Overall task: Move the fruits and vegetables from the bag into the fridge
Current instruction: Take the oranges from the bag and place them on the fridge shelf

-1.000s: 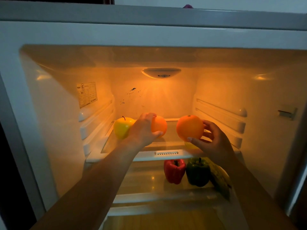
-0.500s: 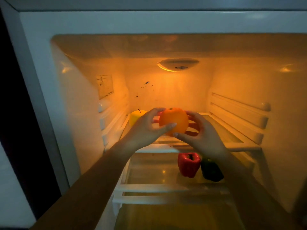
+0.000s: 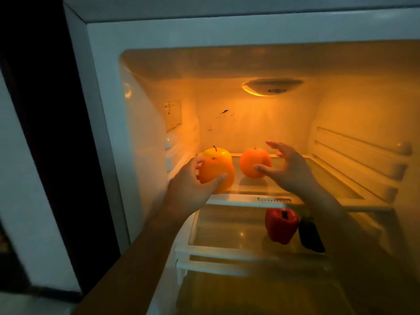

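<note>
Letting go, the right hand (image 3: 288, 169) now spreads its grip open beside the second orange (image 3: 253, 161), set down on the upper shelf (image 3: 238, 198); the left hand (image 3: 191, 185) still grips the first orange (image 3: 216, 175) by the yellow apple (image 3: 218, 153), one placement left

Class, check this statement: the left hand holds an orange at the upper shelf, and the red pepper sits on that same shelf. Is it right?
Not quite. The head view shows the left hand holding an orange at the upper shelf, but the red pepper sits on the lower shelf, not the upper one.
</note>
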`<state>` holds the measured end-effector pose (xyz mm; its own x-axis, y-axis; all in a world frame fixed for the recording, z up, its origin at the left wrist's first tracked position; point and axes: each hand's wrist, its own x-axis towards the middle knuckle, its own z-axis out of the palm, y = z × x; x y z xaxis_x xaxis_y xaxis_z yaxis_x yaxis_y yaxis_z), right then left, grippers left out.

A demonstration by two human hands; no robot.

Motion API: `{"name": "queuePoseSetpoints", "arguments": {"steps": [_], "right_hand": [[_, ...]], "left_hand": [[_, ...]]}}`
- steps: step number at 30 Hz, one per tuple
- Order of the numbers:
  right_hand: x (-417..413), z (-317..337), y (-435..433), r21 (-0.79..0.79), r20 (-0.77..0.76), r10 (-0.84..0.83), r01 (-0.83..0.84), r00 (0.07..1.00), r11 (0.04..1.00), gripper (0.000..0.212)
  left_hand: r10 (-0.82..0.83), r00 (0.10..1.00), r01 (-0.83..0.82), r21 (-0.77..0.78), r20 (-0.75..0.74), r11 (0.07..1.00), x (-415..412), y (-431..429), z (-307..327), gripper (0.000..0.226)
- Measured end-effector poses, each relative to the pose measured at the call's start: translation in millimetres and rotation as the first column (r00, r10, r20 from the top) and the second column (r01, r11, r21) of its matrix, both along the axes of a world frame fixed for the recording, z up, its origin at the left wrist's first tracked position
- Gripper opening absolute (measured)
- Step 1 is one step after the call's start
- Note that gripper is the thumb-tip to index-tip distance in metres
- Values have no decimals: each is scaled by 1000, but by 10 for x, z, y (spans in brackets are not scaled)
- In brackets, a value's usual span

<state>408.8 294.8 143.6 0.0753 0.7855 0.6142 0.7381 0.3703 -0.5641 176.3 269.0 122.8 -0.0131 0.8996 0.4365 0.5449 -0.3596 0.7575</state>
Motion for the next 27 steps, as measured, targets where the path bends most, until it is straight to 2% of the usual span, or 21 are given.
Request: {"name": "queuePoseSetpoints", "arguments": {"steps": [3, 5, 13, 20, 27], "right_hand": [[-57, -15, 117, -137, 44, -4, 10, 999, 991, 83], [-69, -24, 153, -185, 39, -3, 10, 999, 983, 82], [-154, 15, 221, -149, -45, 8, -14, 999, 989, 76], [-231, -16, 253, -240, -66, 41, -56, 997, 969, 74], [-292, -1, 219, -230, 13, 44, -40, 999, 972, 80]], "left_hand": [[-4, 1000, 4, -17, 16, 1000, 40, 49, -17, 72], [0, 1000, 0, -16, 12, 1000, 77, 76, -19, 71], [-7, 999, 7, 6, 47, 1000, 120, 132, -19, 64], [55, 997, -56, 19, 53, 998, 109, 160, -49, 64], [85, 995, -87, 29, 57, 996, 85, 150, -48, 66]]}}
